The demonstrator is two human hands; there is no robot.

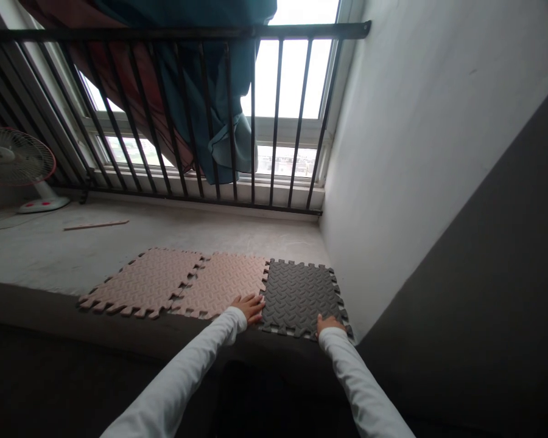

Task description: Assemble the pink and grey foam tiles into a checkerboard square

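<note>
Three interlocking foam mat tiles lie in a row on a concrete ledge. The right one is dark grey (299,295); the middle tile (226,281) and the left tile (146,281) are pinkish beige. My left hand (250,306) lies flat with fingers stretched out over the seam between the middle beige tile and the grey tile. My right hand (329,322) rests on the near right edge of the grey tile, its fingers bent down onto the toothed border. Both arms wear white sleeves.
A black metal railing (256,121) runs in front of a window, with teal and red cloth (210,91) draped over it. A white fan (16,164) stands at far left, a thin wooden stick (95,225) lies on the ledge, and a white wall (415,152) closes the right side.
</note>
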